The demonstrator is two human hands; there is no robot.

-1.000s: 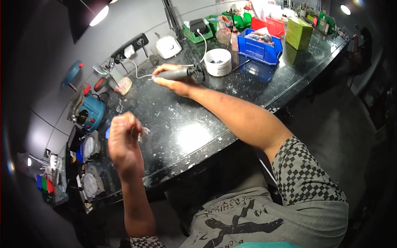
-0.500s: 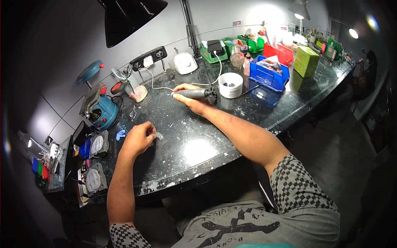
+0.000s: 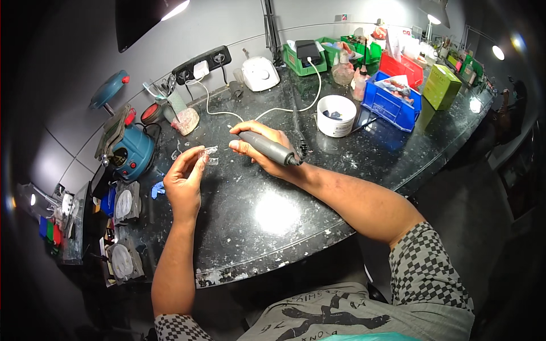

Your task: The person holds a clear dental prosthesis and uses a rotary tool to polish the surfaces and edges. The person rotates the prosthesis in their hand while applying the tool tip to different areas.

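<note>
Between the thumb and fingers of my left hand (image 3: 185, 181) is a small clear plastic piece, which looks like a transparent dental aligner (image 3: 211, 151). Its curved edge sticks out toward the right. My right hand (image 3: 256, 134) grips a grey rotary handpiece (image 3: 269, 149) like a pen, its working tip pointing left toward the aligner. A gap separates tip and aligner, and the bur itself is too small to make out. From the handpiece's back end a dark coiled cord (image 3: 300, 133) runs up across the black bench.
At left stand a teal machine (image 3: 129, 152), grey plates with white casts (image 3: 123, 260) and blue scraps (image 3: 158, 190). A white tub (image 3: 336, 116), a blue bin (image 3: 389, 102) and a green box (image 3: 441, 87) stand at right. Behind are a white control box (image 3: 260, 74) and a white cable (image 3: 224, 112).
My left hand has risen and turned upright, bringing the aligner into clear sight near the handpiece. My right hand has tilted the handpiece, its back end now lower. The view has shifted slightly.
</note>
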